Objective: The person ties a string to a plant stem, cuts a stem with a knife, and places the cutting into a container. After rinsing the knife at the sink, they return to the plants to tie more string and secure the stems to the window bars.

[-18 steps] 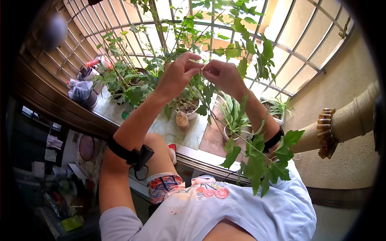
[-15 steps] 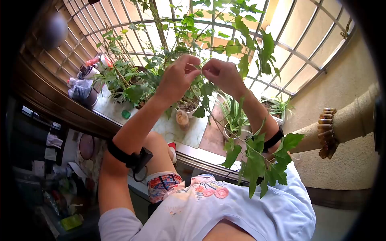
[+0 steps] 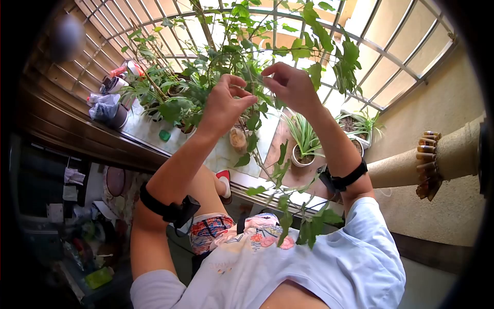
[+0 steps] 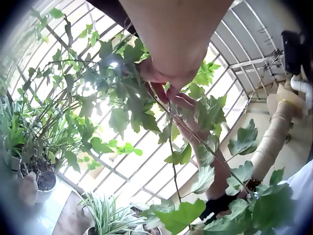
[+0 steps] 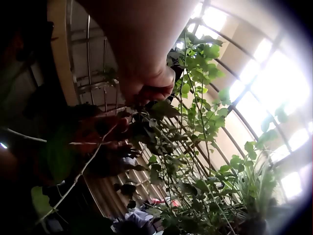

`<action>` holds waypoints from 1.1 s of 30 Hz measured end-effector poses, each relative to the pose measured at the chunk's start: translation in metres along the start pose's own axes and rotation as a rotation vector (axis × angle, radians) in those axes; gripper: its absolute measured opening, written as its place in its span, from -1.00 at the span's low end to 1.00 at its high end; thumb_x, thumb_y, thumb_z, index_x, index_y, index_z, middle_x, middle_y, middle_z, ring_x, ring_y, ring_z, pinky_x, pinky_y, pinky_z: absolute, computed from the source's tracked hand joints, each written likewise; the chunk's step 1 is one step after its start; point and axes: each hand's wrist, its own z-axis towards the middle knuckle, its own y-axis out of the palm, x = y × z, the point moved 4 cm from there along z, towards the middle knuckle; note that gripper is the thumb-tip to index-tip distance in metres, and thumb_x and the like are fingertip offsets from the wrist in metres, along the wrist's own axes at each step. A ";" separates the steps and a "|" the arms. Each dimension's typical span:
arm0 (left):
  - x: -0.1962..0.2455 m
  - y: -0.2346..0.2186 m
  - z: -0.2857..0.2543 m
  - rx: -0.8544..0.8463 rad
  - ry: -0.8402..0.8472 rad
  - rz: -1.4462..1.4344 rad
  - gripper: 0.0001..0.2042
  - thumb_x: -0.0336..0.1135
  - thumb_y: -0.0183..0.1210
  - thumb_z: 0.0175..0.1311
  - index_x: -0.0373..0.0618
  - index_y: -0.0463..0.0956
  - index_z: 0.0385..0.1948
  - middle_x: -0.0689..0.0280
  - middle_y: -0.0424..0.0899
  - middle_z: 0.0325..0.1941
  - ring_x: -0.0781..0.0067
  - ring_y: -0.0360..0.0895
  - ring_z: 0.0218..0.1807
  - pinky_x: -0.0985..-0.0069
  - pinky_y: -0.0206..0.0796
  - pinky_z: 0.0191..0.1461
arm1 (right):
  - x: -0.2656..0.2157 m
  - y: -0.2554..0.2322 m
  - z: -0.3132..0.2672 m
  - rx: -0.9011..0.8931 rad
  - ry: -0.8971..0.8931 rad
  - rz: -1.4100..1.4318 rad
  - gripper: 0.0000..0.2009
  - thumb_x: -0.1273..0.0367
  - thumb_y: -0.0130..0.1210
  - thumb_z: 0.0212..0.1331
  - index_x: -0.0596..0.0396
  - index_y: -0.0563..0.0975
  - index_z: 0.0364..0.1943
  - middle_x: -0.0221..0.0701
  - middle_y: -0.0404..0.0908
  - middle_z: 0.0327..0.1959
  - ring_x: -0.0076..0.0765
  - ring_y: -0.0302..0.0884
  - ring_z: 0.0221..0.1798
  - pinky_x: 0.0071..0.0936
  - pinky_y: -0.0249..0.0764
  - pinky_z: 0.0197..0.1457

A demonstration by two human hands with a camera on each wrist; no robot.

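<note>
My left hand (image 3: 225, 105) is raised among the leaves, fingers bent, with a gap between thumb and fingertips. Beside it, slightly higher, my right hand (image 3: 294, 87) has its fingertips drawn together as if on a thin stem; the exact contact is hard to see. A leafy vine (image 3: 280, 172) hangs below the hands towards the shirt. In the left wrist view, its stem (image 4: 215, 154) slants down from the fingers of the left hand (image 4: 168, 71). The right wrist view shows the right hand (image 5: 146, 81) curled by dark leaves, with a pale bare stem (image 5: 78, 176) lower left.
Metal window bars (image 3: 401, 59) stand behind the plants. On the sill are a white-potted spider plant (image 3: 303, 139), a brown lump-like object (image 3: 237, 139), a green item (image 3: 164, 135) and a bag-covered pot (image 3: 105, 108). A thick pipe (image 3: 396, 170) runs along the right.
The hands have drawn apart, the right one rising and the left one dropping slightly. The hanging vine has swung left, away from the right forearm. The head view has shifted a little.
</note>
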 end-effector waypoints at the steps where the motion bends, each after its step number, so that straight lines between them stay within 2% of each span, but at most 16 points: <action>1: 0.000 0.000 0.000 -0.007 -0.007 0.002 -0.63 -0.39 0.28 -0.07 -0.25 0.33 -0.22 0.20 0.60 -0.40 0.53 0.54 -0.37 0.63 0.36 -0.29 | -0.003 -0.003 0.001 0.001 -0.018 0.000 -0.87 0.31 0.14 -0.05 -0.02 0.55 -0.40 -0.40 0.54 -0.65 -0.41 0.50 -0.59 -0.50 0.39 -0.49; 4: 0.002 0.001 -0.001 -0.033 -0.037 -0.005 -0.65 -0.43 0.28 -0.05 -0.23 0.32 -0.24 0.28 0.55 -0.42 0.58 0.51 -0.33 0.68 0.35 -0.26 | -0.013 -0.002 0.002 -0.053 -0.101 -0.036 -0.87 0.29 0.14 -0.06 -0.04 0.55 -0.42 -0.43 0.53 -0.67 -0.39 0.51 -0.61 -0.48 0.39 -0.52; 10: 0.005 0.001 -0.002 -0.036 -0.044 0.002 -0.65 -0.44 0.29 -0.07 -0.21 0.33 -0.24 0.30 0.55 -0.43 0.61 0.48 -0.35 0.67 0.33 -0.27 | -0.017 0.002 0.006 -0.098 -0.156 -0.196 -0.88 0.28 0.13 -0.08 -0.05 0.54 -0.46 -0.45 0.55 -0.65 -0.34 0.53 -0.58 -0.43 0.42 -0.49; 16: 0.006 0.000 -0.002 -0.051 -0.026 0.009 -0.64 -0.44 0.29 -0.07 -0.21 0.33 -0.24 0.30 0.55 -0.43 0.61 0.49 -0.35 0.67 0.32 -0.29 | -0.020 0.001 0.007 -0.099 -0.213 -0.218 -0.89 0.30 0.12 -0.10 -0.04 0.54 -0.47 -0.44 0.55 -0.65 -0.31 0.53 -0.58 -0.40 0.42 -0.49; 19: 0.003 0.000 0.000 -0.049 -0.015 0.019 -0.60 -0.37 0.29 -0.08 -0.24 0.33 -0.21 0.22 0.61 -0.39 0.52 0.53 -0.39 0.59 0.34 -0.29 | -0.025 0.002 0.007 -0.078 -0.277 -0.208 -0.91 0.32 0.12 -0.10 -0.03 0.53 -0.48 -0.45 0.55 -0.66 -0.31 0.53 -0.59 -0.42 0.42 -0.51; 22: 0.002 0.002 0.000 -0.049 -0.016 -0.007 -0.61 -0.40 0.28 -0.07 -0.24 0.32 -0.21 0.23 0.60 -0.41 0.54 0.52 -0.38 0.61 0.33 -0.31 | -0.027 0.002 0.006 -0.047 -0.484 -0.173 -0.91 0.41 0.15 -0.09 0.06 0.50 -0.47 -0.44 0.43 -0.75 -0.53 0.35 -0.71 -0.55 0.29 -0.60; 25: 0.000 0.001 0.000 -0.020 0.011 -0.110 -0.62 -0.42 0.28 -0.06 -0.25 0.32 -0.21 0.24 0.58 -0.42 0.55 0.51 -0.39 0.62 0.33 -0.32 | -0.023 -0.001 0.006 -0.018 -0.445 -0.114 -0.91 0.42 0.15 -0.08 0.07 0.49 -0.46 -0.46 0.42 -0.74 -0.58 0.32 -0.71 -0.58 0.29 -0.60; 28: 0.002 0.001 0.000 -0.028 0.019 -0.135 -0.62 -0.42 0.28 -0.06 -0.25 0.31 -0.21 0.25 0.57 -0.44 0.56 0.50 -0.40 0.62 0.32 -0.32 | -0.016 0.002 0.006 -0.077 -0.306 -0.055 -0.92 0.43 0.15 -0.07 0.07 0.49 -0.47 -0.48 0.40 -0.74 -0.63 0.30 -0.69 -0.61 0.29 -0.59; 31: 0.005 0.001 -0.002 -0.023 0.001 -0.116 -0.62 -0.42 0.28 -0.06 -0.25 0.32 -0.22 0.24 0.58 -0.43 0.56 0.50 -0.41 0.62 0.31 -0.32 | -0.013 0.002 0.005 -0.070 -0.248 0.041 -0.92 0.44 0.15 -0.07 0.08 0.50 -0.47 -0.48 0.39 -0.75 -0.66 0.29 -0.67 -0.64 0.28 -0.59; 33: 0.004 0.003 -0.001 -0.028 -0.002 -0.099 -0.63 -0.42 0.28 -0.06 -0.25 0.32 -0.22 0.24 0.59 -0.42 0.56 0.50 -0.39 0.63 0.31 -0.31 | -0.016 0.002 0.004 -0.062 -0.312 0.014 -0.92 0.44 0.15 -0.06 0.09 0.50 -0.47 -0.49 0.40 -0.74 -0.67 0.30 -0.67 -0.65 0.28 -0.59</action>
